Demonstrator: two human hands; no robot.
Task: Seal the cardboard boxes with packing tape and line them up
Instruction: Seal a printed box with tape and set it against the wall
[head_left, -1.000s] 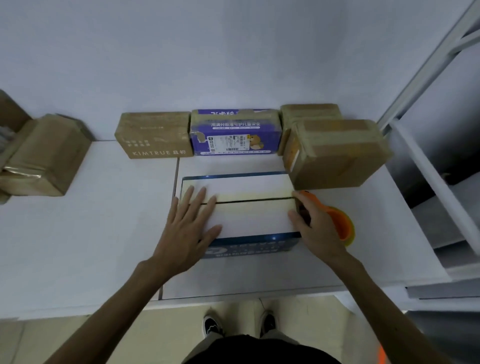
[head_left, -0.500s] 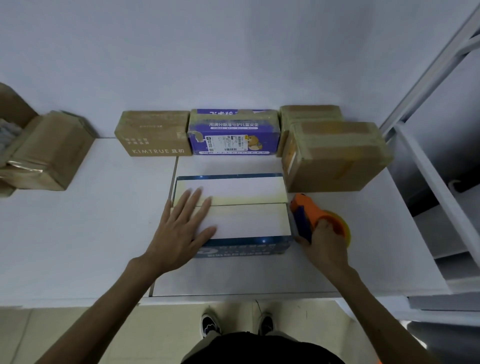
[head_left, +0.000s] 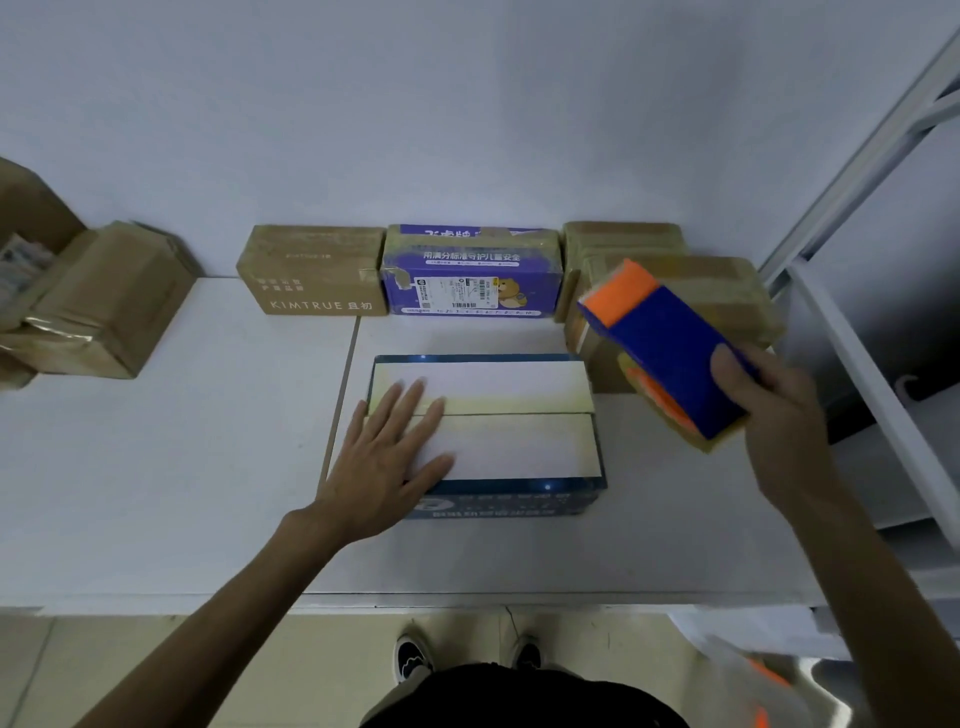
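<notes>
I am pressing my left hand (head_left: 387, 457) flat on the white-topped box (head_left: 519, 447), which is sitting in the middle of the desk (head_left: 182, 467), nearer the front edge. The fingers (head_left: 410, 410) are lying straight across the seam where the two flaps are meeting, gripping nothing. My right hand (head_left: 774, 415) is wrapping round the tape dispenser (head_left: 670, 353) and holding it in the air above the right end of the box, clear of the lid.

I am reading this as the sealing step on this box. A yellowish band is running along the seam, and I cannot tell whether it is tape. If it is not, the next move is asking me to bring the dispenser down to one end of the seam and draw it along while the flaps are being held shut. Then the box is joining the row.

Along the back edge, against the pale wall, the brown box (head_left: 311, 270), the purple box (head_left: 472, 273) and two more brown boxes (head_left: 727, 296) are standing side by side. Other cardboard boxes (head_left: 104, 306) are sitting at the left edge. A white shelf frame (head_left: 857, 364) is rising past the right edge.
</notes>
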